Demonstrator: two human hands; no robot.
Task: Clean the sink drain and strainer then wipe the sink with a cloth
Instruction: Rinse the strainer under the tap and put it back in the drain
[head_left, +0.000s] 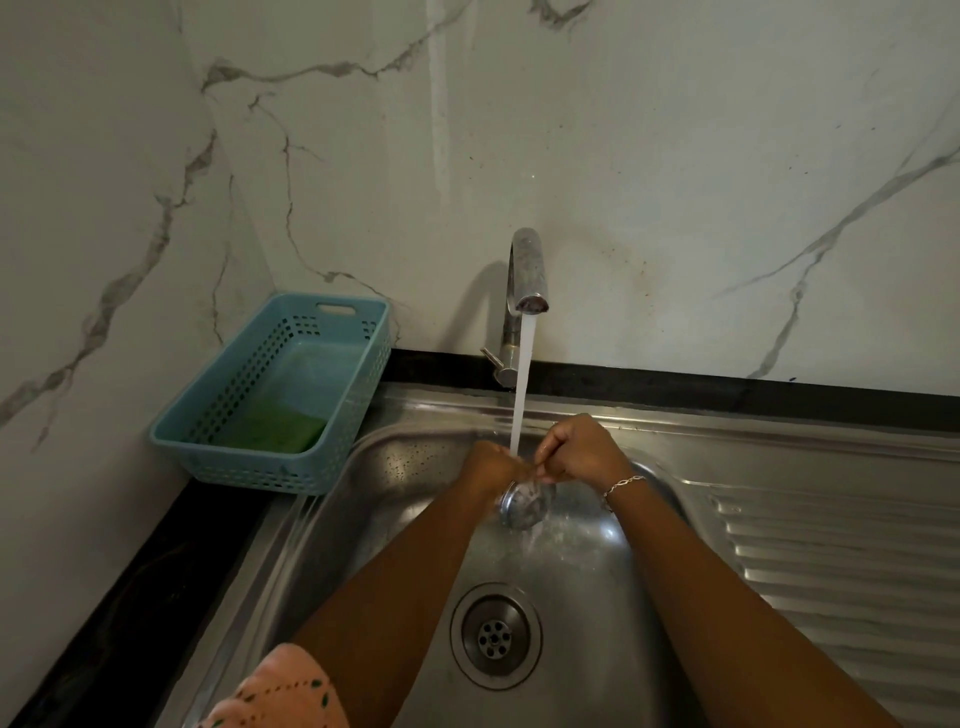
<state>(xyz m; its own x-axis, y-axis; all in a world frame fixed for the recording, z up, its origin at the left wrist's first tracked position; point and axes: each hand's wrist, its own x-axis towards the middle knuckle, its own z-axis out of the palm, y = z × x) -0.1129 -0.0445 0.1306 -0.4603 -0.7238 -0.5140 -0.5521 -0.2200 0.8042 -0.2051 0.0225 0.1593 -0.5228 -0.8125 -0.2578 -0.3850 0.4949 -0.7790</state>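
Note:
A round metal strainer (525, 503) hangs over the steel sink (363, 519) under running water from the tap (527, 275). My left hand (491, 465) and my right hand (582, 449) both grip the strainer's upper edge, fingers closed, right where the stream lands. The open drain (496, 635) lies lower in the basin, between my forearms, with its perforated centre showing. A bracelet circles my right wrist.
A blue plastic basket (280, 395) with a green sponge (275, 428) inside stands on the black counter at the sink's left rear corner. The ribbed draining board (831, 545) lies to the right. Marble walls close the back and left.

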